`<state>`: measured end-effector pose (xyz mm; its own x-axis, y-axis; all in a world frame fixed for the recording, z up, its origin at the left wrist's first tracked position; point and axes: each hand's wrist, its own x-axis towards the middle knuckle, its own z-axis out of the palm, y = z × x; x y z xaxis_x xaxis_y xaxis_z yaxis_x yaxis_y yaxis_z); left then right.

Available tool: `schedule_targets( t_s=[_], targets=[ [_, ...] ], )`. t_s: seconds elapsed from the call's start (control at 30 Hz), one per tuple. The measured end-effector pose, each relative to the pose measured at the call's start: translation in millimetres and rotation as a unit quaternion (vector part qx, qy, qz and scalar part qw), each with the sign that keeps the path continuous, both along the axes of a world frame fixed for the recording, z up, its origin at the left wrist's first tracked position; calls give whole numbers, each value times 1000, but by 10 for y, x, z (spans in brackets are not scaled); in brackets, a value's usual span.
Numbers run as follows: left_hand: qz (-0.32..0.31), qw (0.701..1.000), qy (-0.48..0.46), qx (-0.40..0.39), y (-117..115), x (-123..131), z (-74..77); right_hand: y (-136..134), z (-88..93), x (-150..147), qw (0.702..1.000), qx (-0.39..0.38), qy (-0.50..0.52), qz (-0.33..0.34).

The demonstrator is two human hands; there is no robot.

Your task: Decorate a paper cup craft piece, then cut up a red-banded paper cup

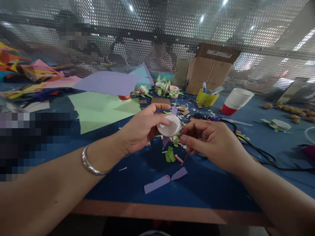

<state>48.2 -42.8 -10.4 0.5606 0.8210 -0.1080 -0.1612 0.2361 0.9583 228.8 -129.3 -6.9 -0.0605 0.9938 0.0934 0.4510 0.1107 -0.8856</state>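
Observation:
My left hand (141, 129) grips a small round white cup bottom (169, 126), its flat face turned toward me, fingers wrapped round its rim. My right hand (209, 141) is closed in a pinch just to the right of it, fingertips touching a small green paper piece (177, 135) at the disc's lower edge. A thin red strip (185, 157) hangs under the right fingers. Both hands hover above the blue table (209, 183), over green (169, 154) and purple paper scraps (157, 183).
Large green (98, 109) and purple paper sheets (110, 83) lie at the back left. Finished paper flowers (167, 88), a yellow cup with tools (206, 97), a stack of red-and-white cups (235, 101) and a cardboard box (209, 70) stand behind. A black cable (261, 154) runs right. Perforated screen behind.

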Motion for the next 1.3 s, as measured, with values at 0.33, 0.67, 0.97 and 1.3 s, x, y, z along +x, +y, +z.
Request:
schedule_targets(
  t_s=[0.33, 0.67, 0.97, 1.3],
  targets=[
    [-15, 999, 13, 29, -2, -4, -35, 22, -32, 6, 1000, -14, -5, 10],
    [-12, 999, 13, 36, -7, 4, -27, 2, -40, 28, 999, -35, -10, 18],
    [-4, 999, 12, 31, -13, -1, -26, 9, -28, 27, 999, -29, 2, 20],
    [-1, 1000, 0, -1, -1, 20, -16, 13, -19, 17, 1000, -26, -5, 17]
  ],
)
